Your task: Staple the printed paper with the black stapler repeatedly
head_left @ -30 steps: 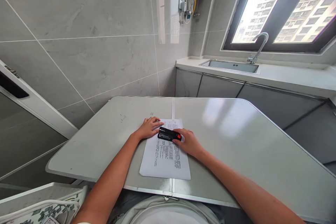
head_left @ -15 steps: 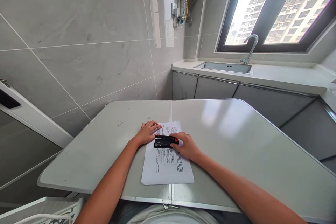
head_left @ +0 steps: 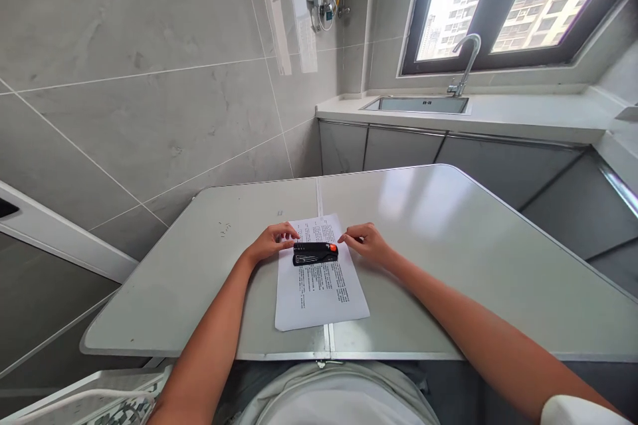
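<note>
A black stapler (head_left: 315, 254) with an orange-red patch at its right end lies across a printed sheet of paper (head_left: 319, 309). My left hand (head_left: 274, 240) rests at the paper's upper left edge, fingers loosely extended and the thumb close by the stapler's left end; whether it touches is hard to see. To the right of the stapler, and apart from it, is my right hand (head_left: 367, 241). Its index finger reaches toward the paper's right edge while the other fingers are bent, and nothing shows in it.
The paper lies on a pale folding table (head_left: 423, 265) with a metal seam down its middle. A white basket (head_left: 124, 398) stands below at the left. Beyond the table are a counter with a sink (head_left: 421, 105), a faucet (head_left: 467, 63) and a tiled wall (head_left: 149, 113).
My right hand has let go of the stapler and moved off to its right. The stapler stays on the paper. The whole view has tilted downward and shifted a little.
</note>
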`<state>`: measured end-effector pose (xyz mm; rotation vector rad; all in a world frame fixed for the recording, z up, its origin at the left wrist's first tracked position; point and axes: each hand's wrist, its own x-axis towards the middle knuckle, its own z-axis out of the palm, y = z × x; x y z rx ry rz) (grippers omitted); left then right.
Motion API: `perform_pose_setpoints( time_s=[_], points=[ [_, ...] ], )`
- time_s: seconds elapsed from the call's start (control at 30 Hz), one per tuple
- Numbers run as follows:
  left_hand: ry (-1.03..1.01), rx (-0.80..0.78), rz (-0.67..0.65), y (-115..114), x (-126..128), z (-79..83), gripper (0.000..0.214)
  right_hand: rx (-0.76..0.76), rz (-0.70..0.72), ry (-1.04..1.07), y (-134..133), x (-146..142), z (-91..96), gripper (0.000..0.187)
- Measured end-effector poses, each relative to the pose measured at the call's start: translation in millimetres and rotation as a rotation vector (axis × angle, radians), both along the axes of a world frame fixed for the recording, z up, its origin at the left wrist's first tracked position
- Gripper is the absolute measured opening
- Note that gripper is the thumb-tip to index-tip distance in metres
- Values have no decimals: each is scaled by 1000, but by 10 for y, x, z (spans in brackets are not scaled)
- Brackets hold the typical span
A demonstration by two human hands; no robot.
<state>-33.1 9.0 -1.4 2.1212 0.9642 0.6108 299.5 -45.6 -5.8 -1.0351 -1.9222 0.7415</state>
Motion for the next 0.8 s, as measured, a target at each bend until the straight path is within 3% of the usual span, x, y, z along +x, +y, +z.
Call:
perform_pose_setpoints(
  time_s=[0.13, 0.3, 0.63, 0.8],
  points=[
    [47, -111, -118, -25, -21, 46, 45, -70, 67, -45, -11, -3, -17, 43],
    [85, -115, -214, -24, 52, 43, 46, -66, 92, -70, -11, -55, -27, 46],
    [90, -121, -227, 25, 12, -44, 44, -138, 61, -52, 6, -99, -89, 43],
    [50, -273, -337, 69, -136, -5, 57, -5, 70, -98, -11, -109, -98, 42]
  ],
)
